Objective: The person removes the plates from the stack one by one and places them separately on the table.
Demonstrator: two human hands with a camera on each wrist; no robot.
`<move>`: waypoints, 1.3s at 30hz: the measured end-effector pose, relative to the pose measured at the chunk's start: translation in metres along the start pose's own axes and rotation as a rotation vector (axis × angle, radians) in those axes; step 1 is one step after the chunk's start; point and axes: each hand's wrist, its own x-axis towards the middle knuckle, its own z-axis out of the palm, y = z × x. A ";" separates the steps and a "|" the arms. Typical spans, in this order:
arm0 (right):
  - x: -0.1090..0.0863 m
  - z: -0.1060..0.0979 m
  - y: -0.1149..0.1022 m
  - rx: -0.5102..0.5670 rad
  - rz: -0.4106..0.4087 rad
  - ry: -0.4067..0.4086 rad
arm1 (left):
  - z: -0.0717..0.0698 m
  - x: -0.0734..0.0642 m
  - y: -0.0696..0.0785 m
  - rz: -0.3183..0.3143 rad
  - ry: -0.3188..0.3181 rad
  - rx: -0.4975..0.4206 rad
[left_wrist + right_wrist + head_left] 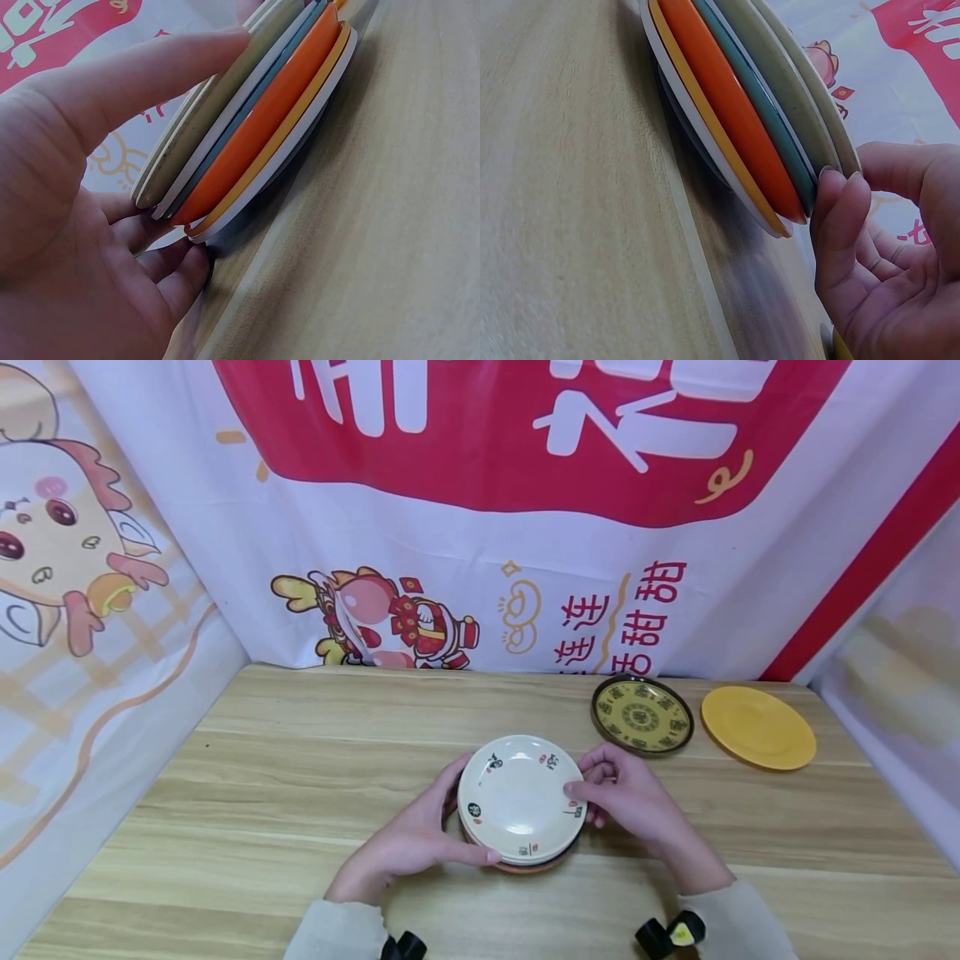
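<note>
A stack of plates point(521, 797) stands on the table, topped by a white plate with small black and red marks. Its edges show cream, teal, orange point(255, 112), yellow and white rims in the wrist views. My left hand point(420, 827) holds the stack's left side, the thumb along the near rim and the fingertips against the lower edges. On the other side my right hand point(626, 789) pinches the rim of the upper cream plates point(795, 82), thumb on top and fingertips at the edge below. Whether the top plates are lifted apart cannot be made out.
Behind my right hand lies a dark-rimmed patterned plate point(641, 716), with a plain yellow plate point(757, 728) to its right. The wooden table point(300, 760) meets a printed cloth point(480, 585) at the back, and cloth also hangs at both sides.
</note>
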 end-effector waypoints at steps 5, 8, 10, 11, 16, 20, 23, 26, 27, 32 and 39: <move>0.000 0.000 0.001 0.000 0.001 0.002 | 0.000 0.000 -0.001 -0.003 0.000 -0.002; 0.000 0.000 0.001 0.001 -0.001 -0.001 | 0.001 0.000 0.000 -0.006 0.000 -0.004; 0.000 0.000 0.001 0.000 -0.001 -0.002 | 0.001 0.000 -0.001 -0.007 -0.001 -0.005; 0.000 0.000 0.001 -0.001 -0.002 -0.002 | 0.001 0.000 -0.001 -0.006 -0.001 -0.004; 0.000 0.001 0.001 0.003 -0.006 -0.008 | 0.000 0.000 -0.002 0.007 -0.005 0.000; 0.000 0.001 0.001 0.010 -0.009 -0.015 | -0.001 -0.001 -0.002 0.017 -0.008 0.005; 0.000 0.001 0.001 0.006 -0.008 -0.014 | -0.001 -0.002 -0.002 0.024 -0.012 0.002; 0.000 0.001 0.002 -0.001 -0.003 -0.009 | -0.001 -0.002 -0.002 0.029 -0.017 -0.012; 0.000 0.001 0.002 -0.004 -0.003 -0.007 | -0.001 -0.002 -0.002 0.029 -0.019 -0.020; 0.000 0.001 0.004 -0.002 -0.001 -0.004 | -0.001 -0.002 -0.003 0.029 -0.022 -0.037; 0.001 0.001 0.005 0.005 -0.009 -0.008 | -0.001 0.000 -0.004 0.037 -0.018 -0.036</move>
